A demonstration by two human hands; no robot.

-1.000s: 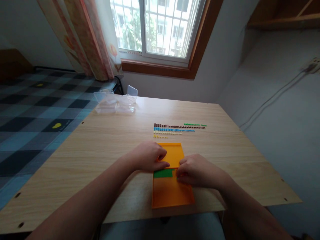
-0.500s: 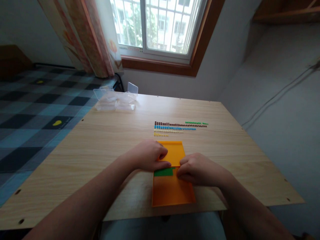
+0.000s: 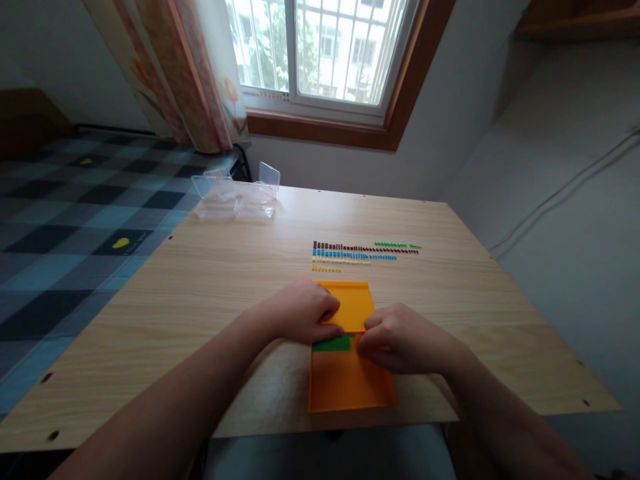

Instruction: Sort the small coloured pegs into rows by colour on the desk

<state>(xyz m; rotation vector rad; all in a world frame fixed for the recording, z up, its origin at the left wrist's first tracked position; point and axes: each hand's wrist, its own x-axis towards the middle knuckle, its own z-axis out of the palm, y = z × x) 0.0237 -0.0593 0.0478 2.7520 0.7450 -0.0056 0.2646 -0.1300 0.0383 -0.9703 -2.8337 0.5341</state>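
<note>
A shallow orange tray (image 3: 350, 393) lies near the table's front edge, with a brighter yellow-orange section (image 3: 353, 300) beyond its dividing edge. Small green pieces (image 3: 331, 344) sit packed in the front section's far left corner. My left hand (image 3: 305, 311) is over the tray's left side, fingers curled on the far section and thumb along the dividing edge by the green pieces. At the right side, my right hand (image 3: 397, 338) is closed in a pinch, fingertips near the right end of the green pieces. Whatever lies between those fingertips is hidden.
Beyond the tray, rows of small brown (image 3: 350, 248), blue (image 3: 350, 255), cream (image 3: 345, 262), yellow (image 3: 323, 269) and green pieces (image 3: 393, 244) lie on the wooden table (image 3: 240, 267). Clear plastic containers (image 3: 237, 200) stand at the back left, near a checked bed (image 3: 100, 220).
The whole view has shifted slightly, so everything appears a little further right. My hands keep nearly the same place and pose on the tray, and the green pieces look unchanged.
</note>
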